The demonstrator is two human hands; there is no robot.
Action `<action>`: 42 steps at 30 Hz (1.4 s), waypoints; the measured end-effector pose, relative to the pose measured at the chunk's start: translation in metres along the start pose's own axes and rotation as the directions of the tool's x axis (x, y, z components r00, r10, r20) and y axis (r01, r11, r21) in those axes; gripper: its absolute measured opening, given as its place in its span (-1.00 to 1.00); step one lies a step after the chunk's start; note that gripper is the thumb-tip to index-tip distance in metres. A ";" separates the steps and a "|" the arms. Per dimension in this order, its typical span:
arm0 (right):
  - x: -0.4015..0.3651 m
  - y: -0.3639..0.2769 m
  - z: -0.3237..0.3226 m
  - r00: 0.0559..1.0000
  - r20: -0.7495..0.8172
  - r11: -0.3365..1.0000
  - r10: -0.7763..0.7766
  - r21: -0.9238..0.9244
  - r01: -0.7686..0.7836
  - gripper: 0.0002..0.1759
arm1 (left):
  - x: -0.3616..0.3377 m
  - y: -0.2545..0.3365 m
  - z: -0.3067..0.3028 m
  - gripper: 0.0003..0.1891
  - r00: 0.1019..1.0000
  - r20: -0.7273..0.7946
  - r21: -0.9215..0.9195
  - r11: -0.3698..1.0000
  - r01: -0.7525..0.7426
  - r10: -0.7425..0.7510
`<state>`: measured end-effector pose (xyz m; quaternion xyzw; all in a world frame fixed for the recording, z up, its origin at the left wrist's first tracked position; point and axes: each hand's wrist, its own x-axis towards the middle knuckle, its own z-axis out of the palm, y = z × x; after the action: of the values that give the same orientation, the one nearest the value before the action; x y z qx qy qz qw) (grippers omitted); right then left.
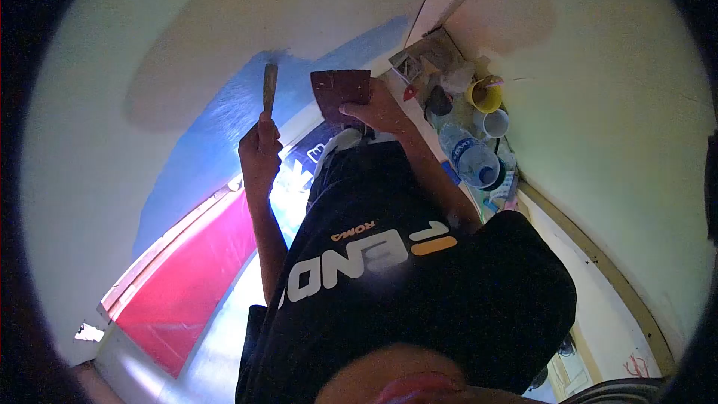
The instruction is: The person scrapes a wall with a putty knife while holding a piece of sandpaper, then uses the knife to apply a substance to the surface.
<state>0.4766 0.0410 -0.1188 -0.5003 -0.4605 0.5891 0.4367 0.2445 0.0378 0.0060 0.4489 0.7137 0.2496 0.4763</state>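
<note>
My left hand (pixel 259 151) is closed around the lower end of a paintbrush (pixel 269 90) held upright. Its far tip meets the top edge of a blue painted patch (pixel 217 131) on the pale wall. My right hand (pixel 380 111) grips a dark red-brown piece (pixel 340 93), wide at the top and narrower below, with the thumb across its front. I cannot tell whether this piece is a flat board or a cup. Dark clothing with large white letters (pixel 366 262) fills the space below both hands.
Right of my right hand stand a clear plastic bottle (pixel 471 157), a white cup (pixel 493 123) and a yellow cup (pixel 485 96), among smaller clutter. A pale side wall (pixel 598 90) rises behind them. At lower left is a red panel (pixel 183 277) with a wooden edge.
</note>
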 end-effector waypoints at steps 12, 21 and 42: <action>0.007 0.124 -0.015 0.992 0.091 0.989 0.083 -0.133 -0.070 -0.39 | 0.018 -0.005 0.014 -0.43 0.998 -0.014 0.104 0.993 -0.060 0.062; 0.003 0.212 -0.034 0.989 -0.067 0.987 0.134 -0.083 -0.139 -0.45 | 0.014 -0.006 0.019 -0.45 0.999 -0.051 0.098 0.995 -0.008 0.013; -0.015 0.187 -0.079 0.988 0.151 0.955 -0.021 -0.289 0.064 -0.46 | 0.012 -0.002 0.011 -0.47 0.997 -0.074 0.156 0.988 0.004 0.007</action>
<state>0.5462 -0.0013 -0.3053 -0.5048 -0.5842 0.5399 0.3351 0.2516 0.0469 -0.0054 0.4757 0.7480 0.2097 0.4126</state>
